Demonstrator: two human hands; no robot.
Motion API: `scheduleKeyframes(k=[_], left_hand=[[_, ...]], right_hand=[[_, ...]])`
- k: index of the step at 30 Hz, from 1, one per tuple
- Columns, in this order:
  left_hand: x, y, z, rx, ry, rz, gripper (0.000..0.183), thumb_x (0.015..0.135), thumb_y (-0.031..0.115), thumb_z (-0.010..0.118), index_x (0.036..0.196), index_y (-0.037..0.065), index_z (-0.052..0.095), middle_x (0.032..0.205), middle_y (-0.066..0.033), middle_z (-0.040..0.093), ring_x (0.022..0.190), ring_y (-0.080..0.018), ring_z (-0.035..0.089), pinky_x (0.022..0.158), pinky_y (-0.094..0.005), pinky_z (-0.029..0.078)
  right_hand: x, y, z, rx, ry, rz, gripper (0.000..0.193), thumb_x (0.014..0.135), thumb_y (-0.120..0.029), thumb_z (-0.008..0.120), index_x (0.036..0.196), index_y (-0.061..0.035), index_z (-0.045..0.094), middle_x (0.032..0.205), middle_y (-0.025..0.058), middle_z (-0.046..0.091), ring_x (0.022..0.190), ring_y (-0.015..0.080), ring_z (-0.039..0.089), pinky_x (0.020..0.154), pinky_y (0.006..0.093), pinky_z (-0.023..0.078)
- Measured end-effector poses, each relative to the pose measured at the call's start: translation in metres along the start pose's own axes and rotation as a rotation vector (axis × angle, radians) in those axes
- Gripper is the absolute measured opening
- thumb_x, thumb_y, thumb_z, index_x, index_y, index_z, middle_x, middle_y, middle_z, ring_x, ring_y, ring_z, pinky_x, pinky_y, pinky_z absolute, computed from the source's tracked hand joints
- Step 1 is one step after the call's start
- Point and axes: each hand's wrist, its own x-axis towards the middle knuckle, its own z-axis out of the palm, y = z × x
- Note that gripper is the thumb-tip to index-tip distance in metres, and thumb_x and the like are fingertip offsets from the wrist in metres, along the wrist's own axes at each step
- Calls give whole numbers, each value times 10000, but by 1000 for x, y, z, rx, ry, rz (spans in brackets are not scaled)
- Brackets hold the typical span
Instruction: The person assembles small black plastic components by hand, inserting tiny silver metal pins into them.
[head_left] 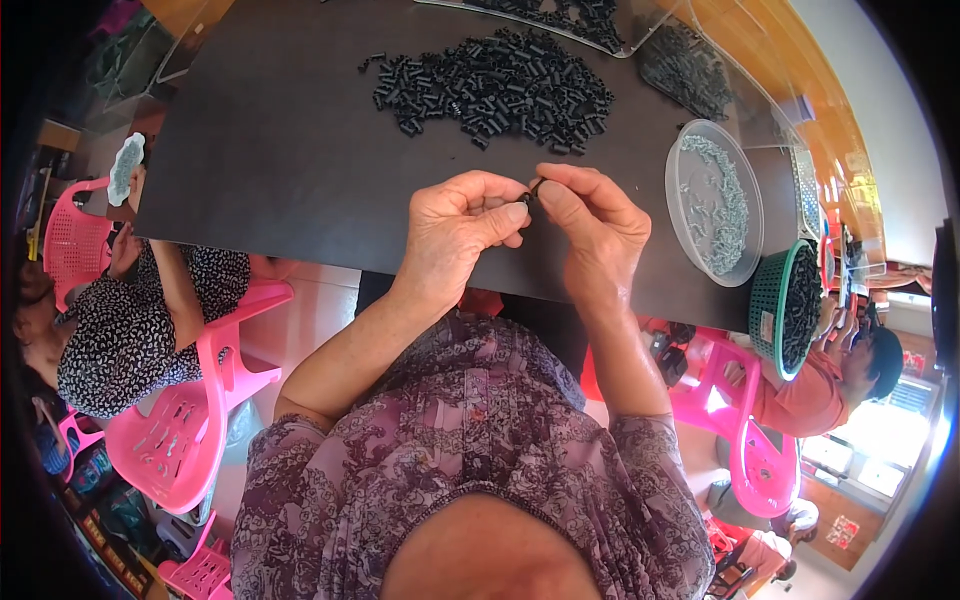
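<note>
- Just above the frame's centre, the left hand (455, 225) and right hand (590, 225) meet, fingertips pinching one small black part (533, 187) between them
- It looks light, stiff and easily dropped; best gripped at its ends
- Beyond, a pile of black parts (495, 90) on the dark tabletop (280, 150)
- At right, a clear round tub (690, 205) holds grey pieces; a green basket (765, 305) holds dark ones

White label (767, 325) on green basket (775, 300) at table's right; no screens.
</note>
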Motion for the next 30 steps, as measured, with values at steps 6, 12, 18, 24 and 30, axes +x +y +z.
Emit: scheduleKeyframes(k=[6, 12, 18, 24, 30], left_hand=[[0, 0, 0, 31, 21, -12, 169, 814, 30, 657, 961, -51, 635, 782, -104, 653, 665, -139, 612, 623, -237, 515], [0, 0, -3, -12, 4, -42, 167, 808, 31, 661, 954, -45, 635, 767, -109, 652, 634, -136, 597, 601, -233, 500], [-3, 2, -1, -28, -7, -46, 166, 805, 22, 656, 954, -48, 636, 747, -100, 648, 610, -121, 584, 575, -222, 476], [-10, -3, 6, 81, 50, 90, 156, 822, 24, 646, 961, -46, 637, 772, -55, 629, 623, -80, 559, 562, -200, 460], [-15, -9, 10, 181, 107, 213, 155, 831, 33, 648, 966, -40, 635, 791, -20, 610, 636, -60, 540, 571, -187, 458]], right_hand=[[0, 5, -1, -67, -26, -86, 150, 789, 22, 663, 936, 5, 688, 881, 28, 619, 792, 82, 559, 706, 208, 448], [-2, 5, 0, -216, -53, -247, 154, 786, 42, 642, 933, 9, 674, 889, 58, 619, 802, 108, 566, 709, 221, 452], [-1, 6, 0, -391, -44, -454, 161, 766, 59, 639, 911, -5, 663, 862, 82, 622, 783, 167, 581, 666, 259, 463], [-4, 7, 5, -552, 21, -648, 175, 734, 69, 652, 886, -17, 642, 793, 91, 609, 706, 206, 568, 608, 281, 455], [-8, 10, 10, -542, 64, -660, 185, 733, 74, 649, 896, -12, 637, 778, 93, 602, 682, 219, 557, 592, 292, 450]])
